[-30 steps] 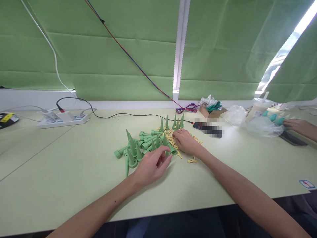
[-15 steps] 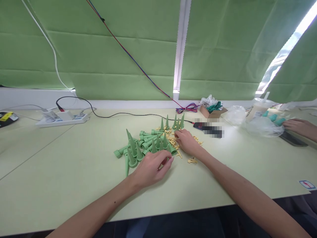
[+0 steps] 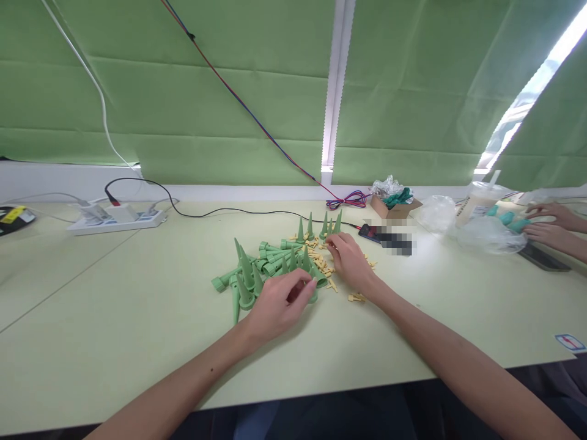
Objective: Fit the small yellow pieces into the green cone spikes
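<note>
Several green cone-shaped pieces [image 3: 246, 272] stand and lie in a cluster on the pale table [image 3: 151, 318]. Small yellow pieces [image 3: 321, 260] are scattered to the right of the cones. My left hand [image 3: 284, 299] is at the near side of the cluster, thumb and fingers curled towards each other over a green cone; what they grip, if anything, is hidden. Over the right side of the yellow pieces is my right hand [image 3: 349, 260], its fingertips pinched together; anything between them is too small to make out. More upright cones [image 3: 330, 226] stand just behind it.
A phone [image 3: 371, 233] on a black cable lies behind my right hand. Farther back is a cardboard box [image 3: 394, 211]. At the right are plastic bags [image 3: 488, 235], a drink cup [image 3: 477, 198], a dark phone [image 3: 543, 256] and another person's hands [image 3: 550, 226]. A power strip [image 3: 117, 225] sits left.
My right hand has shifted slightly right and its fingers have lifted. My left hand has moved a little left. At the far right, a second hand of the other person has come into view.
</note>
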### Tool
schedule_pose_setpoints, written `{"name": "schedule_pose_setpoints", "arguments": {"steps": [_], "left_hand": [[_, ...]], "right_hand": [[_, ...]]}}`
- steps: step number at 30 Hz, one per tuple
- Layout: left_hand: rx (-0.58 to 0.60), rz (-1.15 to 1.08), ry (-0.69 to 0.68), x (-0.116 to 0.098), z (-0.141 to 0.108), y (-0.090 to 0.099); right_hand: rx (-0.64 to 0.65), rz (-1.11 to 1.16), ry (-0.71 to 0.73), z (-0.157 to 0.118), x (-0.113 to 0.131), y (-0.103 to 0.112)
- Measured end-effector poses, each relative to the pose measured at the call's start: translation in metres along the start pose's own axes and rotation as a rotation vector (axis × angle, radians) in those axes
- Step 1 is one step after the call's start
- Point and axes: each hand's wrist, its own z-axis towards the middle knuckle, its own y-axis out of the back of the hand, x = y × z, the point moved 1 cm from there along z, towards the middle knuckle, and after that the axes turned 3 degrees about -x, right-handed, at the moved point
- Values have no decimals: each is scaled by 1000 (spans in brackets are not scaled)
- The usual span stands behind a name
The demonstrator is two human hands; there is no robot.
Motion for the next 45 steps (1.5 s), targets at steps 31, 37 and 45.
{"name": "schedule_pose_setpoints", "arguments": {"steps": [31,37,45], "left_hand": [[-110,-50,47,3,4,4],[-147,-17,-6,2,4,4],[-183,-17,-13,2,3,4]], "right_hand": [[-337,395,334,-20,60,17],[-306,398,292,-20,59,16],[-239,397,253,-22,59,15]]}}
